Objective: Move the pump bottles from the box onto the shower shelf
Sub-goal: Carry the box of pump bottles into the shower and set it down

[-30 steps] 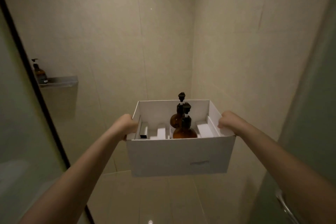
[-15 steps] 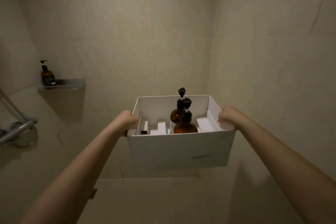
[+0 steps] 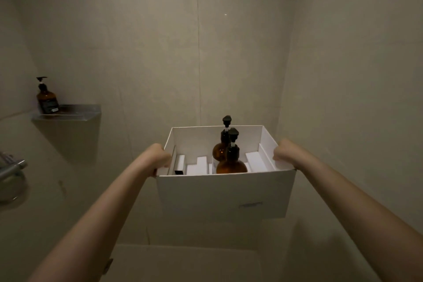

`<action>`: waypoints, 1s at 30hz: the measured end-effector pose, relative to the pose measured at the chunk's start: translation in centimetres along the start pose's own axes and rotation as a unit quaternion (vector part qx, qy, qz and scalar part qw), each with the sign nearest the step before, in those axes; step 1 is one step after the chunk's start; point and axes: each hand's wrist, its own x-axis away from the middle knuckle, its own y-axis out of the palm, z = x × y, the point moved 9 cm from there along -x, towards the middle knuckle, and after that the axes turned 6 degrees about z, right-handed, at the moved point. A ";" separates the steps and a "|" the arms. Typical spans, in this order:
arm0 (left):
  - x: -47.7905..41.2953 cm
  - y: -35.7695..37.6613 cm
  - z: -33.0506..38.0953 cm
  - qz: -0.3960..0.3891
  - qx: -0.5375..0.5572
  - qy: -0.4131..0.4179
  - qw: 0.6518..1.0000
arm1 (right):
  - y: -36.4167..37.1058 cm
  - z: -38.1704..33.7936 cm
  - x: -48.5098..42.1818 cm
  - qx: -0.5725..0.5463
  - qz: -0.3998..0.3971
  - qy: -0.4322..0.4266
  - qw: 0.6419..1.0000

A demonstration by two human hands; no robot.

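- The pale beige tiled shower walls [image 3: 229,52] stand behind and to both sides of the white open-topped cardboard box [image 3: 224,192], which is held up in the air in front of the corner.
- The grey metal shower shelf [image 3: 68,113] is fixed to the wall well to the left of the box and a little higher than its rim.
- The left hand [image 3: 160,159] clamps the box's left rim with curled fingers; the right hand [image 3: 283,152] clamps the right rim likewise.
- A chrome tap fitting [image 3: 11,168] sticks out far left of the box, below the shelf.
- Two round amber glass pump bottles with black pumps stand upright inside the box, right of its middle: the nearer bottle [image 3: 231,165] by the front wall, the farther bottle [image 3: 219,150] just behind it.
- A third amber pump bottle with a dark label [image 3: 47,98] stands on the shelf's left end.
- White stepped card inserts [image 3: 255,160] sit inside the box beside the two bottles.
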 end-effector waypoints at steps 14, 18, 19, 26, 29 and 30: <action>-18.3 -6.1 0.1 0.083 -0.041 -0.029 0.995 | 6.4 -14.6 -17.8 -0.037 -0.036 -0.063 0.997; -20.9 -9.1 -1.4 0.108 -0.051 -0.052 0.991 | 8.4 -19.8 -20.7 -0.044 -0.060 -0.104 0.992; -21.4 -9.8 -2.0 0.115 -0.055 -0.062 0.990 | 9.0 -21.0 -21.4 -0.043 -0.066 -0.114 0.990; -23.2 -14.2 -7.5 0.170 -0.038 -0.146 0.974 | 14.7 -30.5 -25.1 -0.039 -0.118 -0.197 0.973; -23.1 -16.3 -9.7 0.209 -0.039 -0.180 0.960 | 17.8 -35.1 -25.7 -0.042 -0.149 -0.247 0.956; -22.9 -17.1 -10.5 0.223 -0.044 -0.194 0.954 | 18.8 -36.5 -25.8 -0.041 -0.159 -0.261 0.951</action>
